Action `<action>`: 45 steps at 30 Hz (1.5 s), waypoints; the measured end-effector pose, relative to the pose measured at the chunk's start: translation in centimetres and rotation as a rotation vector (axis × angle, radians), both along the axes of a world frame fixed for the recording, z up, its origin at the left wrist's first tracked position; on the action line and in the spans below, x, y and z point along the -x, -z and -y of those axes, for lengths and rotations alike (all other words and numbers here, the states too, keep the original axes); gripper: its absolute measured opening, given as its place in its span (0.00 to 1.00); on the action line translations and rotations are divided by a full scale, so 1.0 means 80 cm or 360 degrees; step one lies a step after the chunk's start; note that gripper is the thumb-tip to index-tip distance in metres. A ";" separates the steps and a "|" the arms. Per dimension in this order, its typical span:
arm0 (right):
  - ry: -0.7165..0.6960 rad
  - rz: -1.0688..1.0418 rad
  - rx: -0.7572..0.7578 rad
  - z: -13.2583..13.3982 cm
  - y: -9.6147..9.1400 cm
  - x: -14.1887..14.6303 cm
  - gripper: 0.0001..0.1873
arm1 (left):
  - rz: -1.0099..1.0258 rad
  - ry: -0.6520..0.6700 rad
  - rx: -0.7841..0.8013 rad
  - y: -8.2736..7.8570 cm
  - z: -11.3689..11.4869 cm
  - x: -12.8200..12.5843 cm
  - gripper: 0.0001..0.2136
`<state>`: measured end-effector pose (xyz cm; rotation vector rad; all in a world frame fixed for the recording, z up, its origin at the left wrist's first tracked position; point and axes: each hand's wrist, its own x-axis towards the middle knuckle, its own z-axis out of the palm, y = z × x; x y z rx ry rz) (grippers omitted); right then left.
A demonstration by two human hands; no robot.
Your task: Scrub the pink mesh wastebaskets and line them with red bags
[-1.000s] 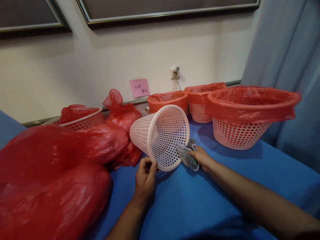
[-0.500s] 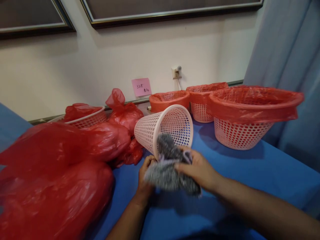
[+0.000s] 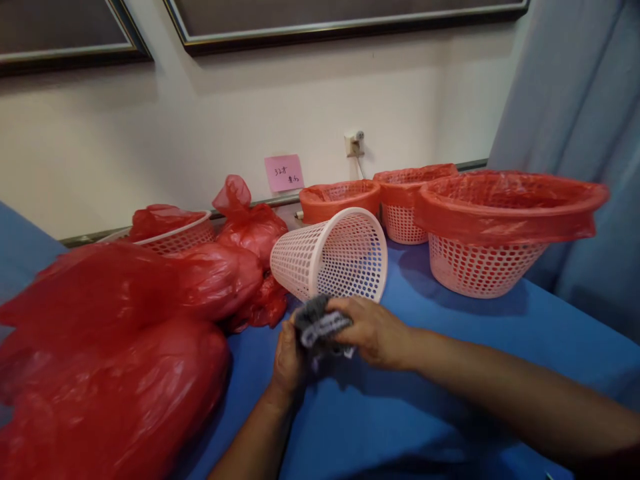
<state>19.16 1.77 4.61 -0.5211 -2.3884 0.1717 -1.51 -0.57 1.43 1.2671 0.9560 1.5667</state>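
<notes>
Between my hands is a bundle of grey knitted gloves (image 3: pixel 324 327) with pale lavender edging, folded compactly and slightly blurred. My right hand (image 3: pixel 373 333) grips the bundle from the right, thumb and fingers closed on it. On the other side my left hand (image 3: pixel 290 357) holds its left edge, with several fingers hidden behind the knit. Just beyond them a white perforated plastic basket (image 3: pixel 300 257) lies on its side, its mouth turned toward me and to the right. The bundle and my right hand overlap the lower rim in view; whether they touch it I cannot tell.
Filled red plastic bags (image 3: pixel 125 373) cover the left of the blue table (image 3: pixel 400 420). A basket with red plastic (image 3: pixel 175 233) stands behind them. Red-lined baskets stand at the back and right, the nearest a wide one (image 3: pixel 485 267). A pink note (image 3: pixel 284 173) hangs on the wall.
The gloves went from spread out to a smaller folded bundle, now lower and further left. My right hand moved left toward my left hand, which now grips the bundle's edge.
</notes>
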 end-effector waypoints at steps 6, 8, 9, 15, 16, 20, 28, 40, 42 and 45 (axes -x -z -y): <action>0.0389 0.0413 0.0289 -0.008 0.074 -0.049 0.12 | -0.0336 -0.0063 0.0024 -0.012 0.005 -0.006 0.17; 0.0595 0.0347 0.0346 -0.030 0.076 -0.065 0.13 | -0.0373 -0.0126 0.0050 -0.015 0.006 -0.010 0.16; 0.0721 0.0302 0.0368 -0.042 0.076 -0.071 0.14 | -0.0370 -0.0144 0.0056 -0.016 0.007 -0.012 0.15; 0.1279 0.0036 0.0422 -0.092 0.080 -0.091 0.28 | -0.0363 -0.0182 0.0048 -0.016 0.008 -0.014 0.13; 0.1310 0.0013 0.0426 -0.094 0.082 -0.089 0.29 | -0.0362 -0.0182 0.0040 -0.015 0.007 -0.013 0.13; 0.0968 0.0165 0.0451 -0.074 0.085 -0.069 0.27 | -0.0381 -0.0190 0.0028 -0.014 0.004 -0.009 0.13; 0.0421 0.0047 0.0544 -0.006 0.077 -0.070 0.27 | -0.0442 -0.0332 -0.0072 -0.013 -0.001 -0.005 0.14; 0.0545 0.0256 0.0604 0.038 0.047 -0.103 0.24 | -0.0430 -0.1001 -0.0145 -0.054 -0.005 0.002 0.23; 0.0619 0.0088 0.0415 0.047 0.028 -0.114 0.19 | -0.0395 -0.1025 -0.0124 -0.060 -0.003 0.000 0.24; 0.0876 -0.0271 -0.0107 0.049 -0.013 -0.149 0.19 | -0.0325 -0.0999 -0.0160 -0.069 0.000 -0.006 0.23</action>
